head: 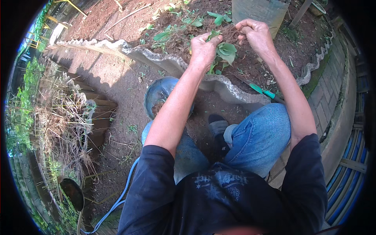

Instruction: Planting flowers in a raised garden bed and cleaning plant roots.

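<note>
My left hand (204, 50) grips a broad-leaved green plant (226, 52) just above the soil bed, and its leaves hang below the fingers. From the plant a tangle of brown, fibrous roots (229, 33) stretches to the right. My right hand (256, 33) has its fingertips curled on the far end of those roots. Beneath and beside the hands lie more uprooted leafy plants (164, 35) with matted roots. A tool with a green handle (260, 89) rests at the bed's near edge, its blade partly soiled.
A wavy concrete border (217, 83) edges the bed. Between it and my legs sits a blue basin (157, 88) with brown matter inside, partly hidden by my left arm. A large grey container (258, 14) stands in the bed. Dry stalks (64, 126) fill a planter at left; a blue hose (126, 188) runs nearby.
</note>
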Available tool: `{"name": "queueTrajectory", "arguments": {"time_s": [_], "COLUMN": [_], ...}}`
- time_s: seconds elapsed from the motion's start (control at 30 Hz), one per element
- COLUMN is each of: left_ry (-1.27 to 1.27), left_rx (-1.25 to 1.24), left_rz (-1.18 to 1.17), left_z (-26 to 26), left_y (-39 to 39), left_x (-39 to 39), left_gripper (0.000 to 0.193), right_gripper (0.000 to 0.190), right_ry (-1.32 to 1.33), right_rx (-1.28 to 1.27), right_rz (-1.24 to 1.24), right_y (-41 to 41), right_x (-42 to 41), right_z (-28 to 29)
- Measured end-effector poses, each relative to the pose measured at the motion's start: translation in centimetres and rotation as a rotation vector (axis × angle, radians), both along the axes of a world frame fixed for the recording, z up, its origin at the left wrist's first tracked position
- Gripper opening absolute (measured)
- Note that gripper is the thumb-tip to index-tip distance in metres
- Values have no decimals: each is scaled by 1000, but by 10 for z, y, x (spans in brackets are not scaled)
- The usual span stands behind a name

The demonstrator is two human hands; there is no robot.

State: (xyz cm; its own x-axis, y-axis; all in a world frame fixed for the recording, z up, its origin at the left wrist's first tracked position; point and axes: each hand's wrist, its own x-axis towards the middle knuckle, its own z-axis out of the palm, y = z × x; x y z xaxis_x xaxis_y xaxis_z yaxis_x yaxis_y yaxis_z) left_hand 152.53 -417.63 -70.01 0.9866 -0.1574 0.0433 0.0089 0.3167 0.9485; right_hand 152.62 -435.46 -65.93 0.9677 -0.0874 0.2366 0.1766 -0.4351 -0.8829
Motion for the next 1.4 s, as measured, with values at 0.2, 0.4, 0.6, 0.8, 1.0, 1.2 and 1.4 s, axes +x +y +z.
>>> {"name": "queueTrajectory", "arguments": {"time_s": [0.2,0.4,0.6,0.8,1.0,1.2,1.4], "left_ry": [-207,-343,-323,-320,-99,216,259], "left_rx": [184,371,334,383,126,-338,-258], "left_rz": [76,143,145,155,13,-18,-147], "left_z": [-7,-9,-14,-21,-10,6,7], "left_y": [-7,-6,-5,-6,-5,13,11], "left_x": [1,1,5,9,4,6,7], "left_gripper": [13,20,20,17,12,11,13], "right_gripper": [39,37,37,36,38,68,56], "right_ry": [18,-29,-133,-14,121,263,9], "right_rx": [-318,-362,-421,-363,-13,263,135], "right_rz": [132,181,168,203,191,234,360], "right_y": [-4,16,21,12,-5,-5,12], "right_x": [-5,-15,-18,-10,-2,-7,-20], "right_z": [6,3,2,3,1,14,19]}}
